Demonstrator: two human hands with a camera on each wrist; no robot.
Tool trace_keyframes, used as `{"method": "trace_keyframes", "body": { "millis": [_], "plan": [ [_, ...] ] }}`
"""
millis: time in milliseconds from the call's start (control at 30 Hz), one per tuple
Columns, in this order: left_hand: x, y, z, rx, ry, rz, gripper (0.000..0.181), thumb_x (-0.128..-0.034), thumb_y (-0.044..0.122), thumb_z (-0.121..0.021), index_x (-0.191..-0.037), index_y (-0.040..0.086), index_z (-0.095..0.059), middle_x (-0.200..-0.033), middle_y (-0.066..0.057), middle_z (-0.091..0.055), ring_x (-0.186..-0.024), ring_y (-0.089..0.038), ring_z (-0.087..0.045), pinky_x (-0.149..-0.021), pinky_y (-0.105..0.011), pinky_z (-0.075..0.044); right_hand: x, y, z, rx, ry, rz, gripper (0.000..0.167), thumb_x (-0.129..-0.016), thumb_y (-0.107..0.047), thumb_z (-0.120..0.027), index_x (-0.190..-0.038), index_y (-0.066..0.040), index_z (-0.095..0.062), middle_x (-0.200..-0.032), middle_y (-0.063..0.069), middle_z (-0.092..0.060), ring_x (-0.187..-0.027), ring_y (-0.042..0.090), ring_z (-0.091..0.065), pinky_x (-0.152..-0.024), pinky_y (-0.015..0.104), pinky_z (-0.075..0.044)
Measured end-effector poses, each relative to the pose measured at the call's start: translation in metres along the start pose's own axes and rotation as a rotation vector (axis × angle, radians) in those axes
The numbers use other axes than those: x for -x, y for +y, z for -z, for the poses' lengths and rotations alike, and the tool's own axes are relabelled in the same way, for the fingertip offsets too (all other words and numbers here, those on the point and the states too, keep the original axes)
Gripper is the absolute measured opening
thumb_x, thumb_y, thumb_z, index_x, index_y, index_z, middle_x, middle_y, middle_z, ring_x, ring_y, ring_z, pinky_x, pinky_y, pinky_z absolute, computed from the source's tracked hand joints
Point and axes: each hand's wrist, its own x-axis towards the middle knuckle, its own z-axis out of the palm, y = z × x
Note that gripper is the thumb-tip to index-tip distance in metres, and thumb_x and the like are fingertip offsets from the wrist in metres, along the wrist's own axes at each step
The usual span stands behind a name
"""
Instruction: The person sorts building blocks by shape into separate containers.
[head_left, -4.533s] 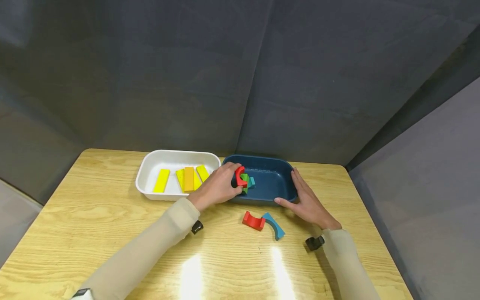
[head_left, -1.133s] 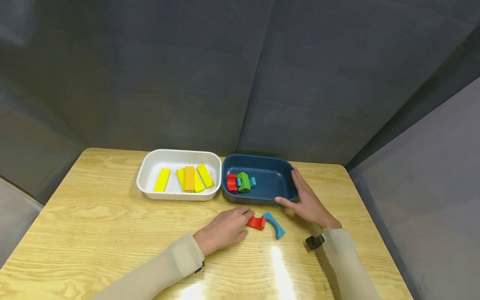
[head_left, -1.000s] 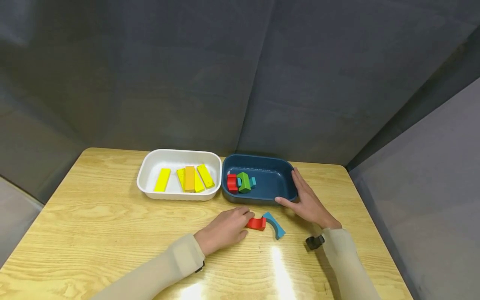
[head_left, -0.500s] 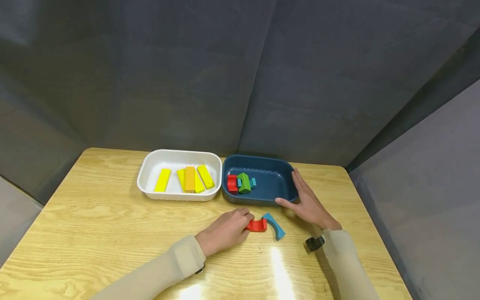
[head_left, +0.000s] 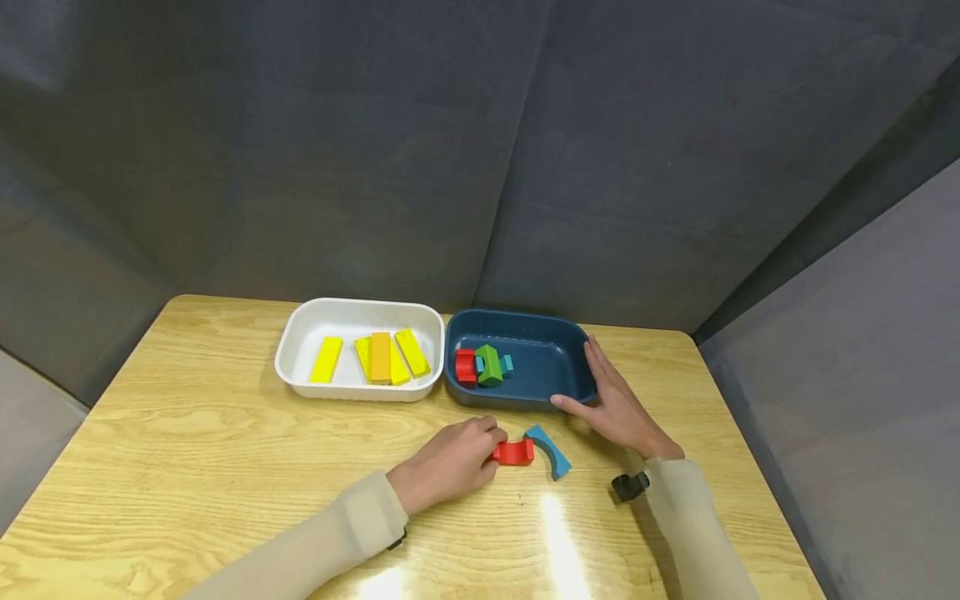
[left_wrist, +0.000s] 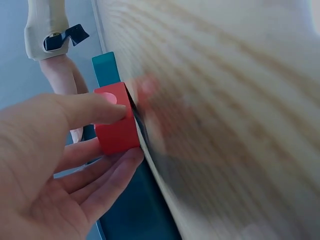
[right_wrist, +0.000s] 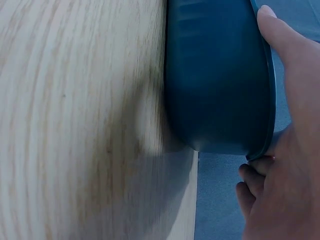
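On the table, my left hand (head_left: 453, 462) pinches a red arch block (head_left: 514, 452) at its left end. In the left wrist view, the thumb lies on the red arch block (left_wrist: 117, 127) with fingertips beneath. A blue arch block (head_left: 549, 452) lies just right of it. My right hand (head_left: 618, 412) holds the near right corner of a dark blue tray (head_left: 555, 402), thumb on the near rim and fingers along the right side. Inside that tray's left part are another red arch block (head_left: 465, 367), a green block (head_left: 489, 366) and small teal pieces (head_left: 506, 364).
A white tray (head_left: 300, 333) stands against the left side of the blue one. It holds several yellow blocks (head_left: 326, 360) and an orange block (head_left: 380, 357). Dark cloth panels (head_left: 375, 150) rise behind the wooden table (head_left: 187, 433).
My left hand has let go of one red arch block in the dark blue tray and come down to the other on the table, which has turned slightly. The right hand stays put.
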Motion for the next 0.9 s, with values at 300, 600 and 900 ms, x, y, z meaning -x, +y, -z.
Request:
{"method": "trace_keyframes", "body": {
  "millis": [300,600,900],
  "plan": [
    [0.005,-0.001,0.002,0.008,0.018,-0.002,0.023,-0.094,0.011,-0.077,-0.117,0.007,-0.076,-0.107,-0.003,-0.07,-0.085,-0.013,-0.064,-0.074,-0.024,-0.059,0.0,0.001,0.0,0.0,-0.002,0.007,0.118,-0.097,-0.064,-0.071,-0.173,-0.014,0.003,-0.181,0.004,0.009,-0.165,0.041,-0.006,-0.126,0.073,-0.017],
    [0.013,0.0,0.007,0.016,0.068,-0.003,0.029,-0.0935,0.013,-0.077,-0.122,0.007,-0.075,-0.112,-0.004,-0.072,-0.091,-0.013,-0.067,-0.079,-0.024,-0.061,0.0,0.0,0.0,0.012,-0.002,-0.001,0.118,-0.097,-0.065,-0.07,-0.173,-0.013,0.002,-0.181,0.009,0.005,-0.165,0.042,-0.007,-0.126,0.073,-0.016],
    [0.02,-0.001,0.018,0.032,0.151,-0.042,0.031,-0.0936,0.015,-0.079,-0.123,0.007,-0.075,-0.113,-0.004,-0.071,-0.091,-0.014,-0.067,-0.081,-0.023,-0.062,0.0,0.002,0.0,0.008,-0.008,0.006,0.117,-0.097,-0.065,-0.07,-0.173,-0.014,0.003,-0.181,0.007,0.007,-0.165,0.042,-0.007,-0.126,0.074,-0.016]
  ]
}}
